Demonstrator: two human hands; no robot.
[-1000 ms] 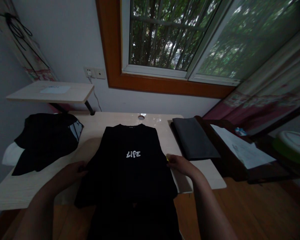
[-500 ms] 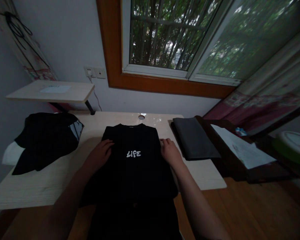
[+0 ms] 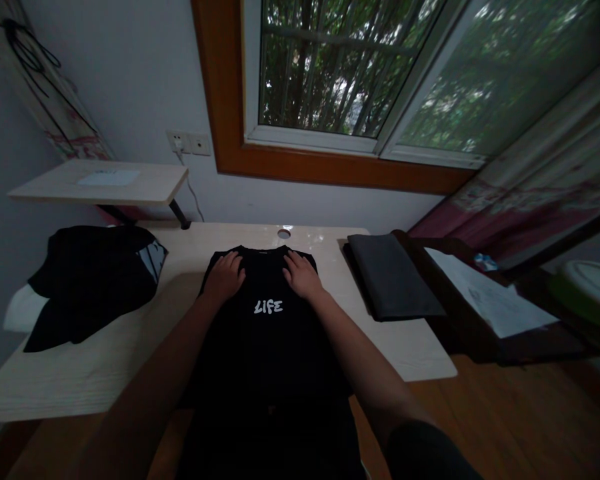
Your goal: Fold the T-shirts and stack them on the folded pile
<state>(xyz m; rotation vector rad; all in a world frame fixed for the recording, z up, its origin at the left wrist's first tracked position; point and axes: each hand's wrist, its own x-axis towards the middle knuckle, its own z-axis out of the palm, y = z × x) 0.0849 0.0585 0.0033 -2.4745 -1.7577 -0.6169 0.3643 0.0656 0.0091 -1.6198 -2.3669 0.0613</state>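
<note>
A black T-shirt (image 3: 267, 347) with white lettering lies flat on the pale wooden desk (image 3: 400, 347), its neckline towards the wall. My left hand (image 3: 225, 275) rests on the upper left of the shirt, fingers stretched out and pointing away from me. On the upper right, my right hand (image 3: 303, 273) lies flat in the same way, just beside the neckline. Both palms face down on the cloth and neither hand grips it. The shirt's near part merges with my dark clothing, so its lower edge is hard to make out.
Left of the shirt is a heap of black clothing (image 3: 95, 280) with a white piece under it. Behind that stands a raised shelf (image 3: 155, 183) bearing a paper. A folded dark grey item (image 3: 393, 277) lies to the right, near papers (image 3: 487, 293) on a dark side surface.
Both hands have moved from the shirt's side edges inward and up, onto the shoulder area near the neckline. The shirt has stayed nearly where it was.
</note>
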